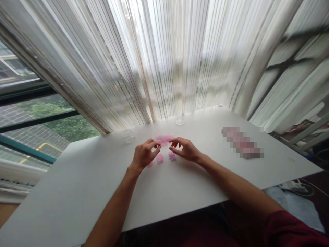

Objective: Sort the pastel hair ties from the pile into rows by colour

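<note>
A heap of small pink and purplish pieces [164, 138] lies on the white table, just beyond my fingertips; the pieces are too small to name. Nearer to me are a small pink pile [160, 158], a purple pile [172, 156] and a reddish-pink pile [149, 165], the last partly hidden by my left hand. My left hand [147, 153] hovers at the heap's left side, thumb and forefinger pinched together; whatever they hold is too small to make out. Opposite it, my right hand [185, 149] has its thumb and forefinger apart, with nothing visible between them.
Two clear, shallow round containers [128, 136] [180, 121] stand toward the back of the white table [195, 185]. A blurred-out pinkish object [243, 142] lies on the right. Sheer striped curtains [164, 68] hang along the table's far edge, with a window [48, 113] at left.
</note>
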Demonstrator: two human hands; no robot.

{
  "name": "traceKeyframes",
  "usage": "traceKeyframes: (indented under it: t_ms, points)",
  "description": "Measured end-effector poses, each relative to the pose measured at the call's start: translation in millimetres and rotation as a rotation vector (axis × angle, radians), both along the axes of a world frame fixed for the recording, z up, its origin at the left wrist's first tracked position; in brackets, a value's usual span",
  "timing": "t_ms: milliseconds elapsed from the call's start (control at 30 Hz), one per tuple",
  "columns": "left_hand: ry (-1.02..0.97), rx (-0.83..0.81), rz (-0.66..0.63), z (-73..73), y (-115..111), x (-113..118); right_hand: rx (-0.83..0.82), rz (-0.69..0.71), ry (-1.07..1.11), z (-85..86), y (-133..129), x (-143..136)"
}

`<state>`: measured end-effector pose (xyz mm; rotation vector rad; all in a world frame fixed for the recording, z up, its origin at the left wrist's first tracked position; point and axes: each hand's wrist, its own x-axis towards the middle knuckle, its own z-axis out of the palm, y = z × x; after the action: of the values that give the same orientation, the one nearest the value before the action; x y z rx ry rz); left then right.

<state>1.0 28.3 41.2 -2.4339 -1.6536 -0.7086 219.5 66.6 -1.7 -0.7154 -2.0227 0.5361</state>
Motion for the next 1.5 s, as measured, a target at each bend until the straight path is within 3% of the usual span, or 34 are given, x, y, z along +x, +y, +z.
traceKeyframes:
  t_ms: [200, 500, 1200, 1500]
  points:
    - [-0.102, -0.012, -0.028, -9.3, -10, 5, -0.079, 0.084, 0.025, -2.5, -9, -15]
    - [-0.184, -0.044, -0.068, -10.9, -20, 10, -0.129, 0.100, 0.061, -0.1, -14, -16]
    - [-0.260, -0.046, -0.154, -16.3, -29, 4, -0.040, 0.020, 0.032, 9.7, -19, -12]
    - [-0.415, -0.024, -0.138, -21.5, -27, 5, 0.061, 0.010, 0.026, 9.3, -19, -10]
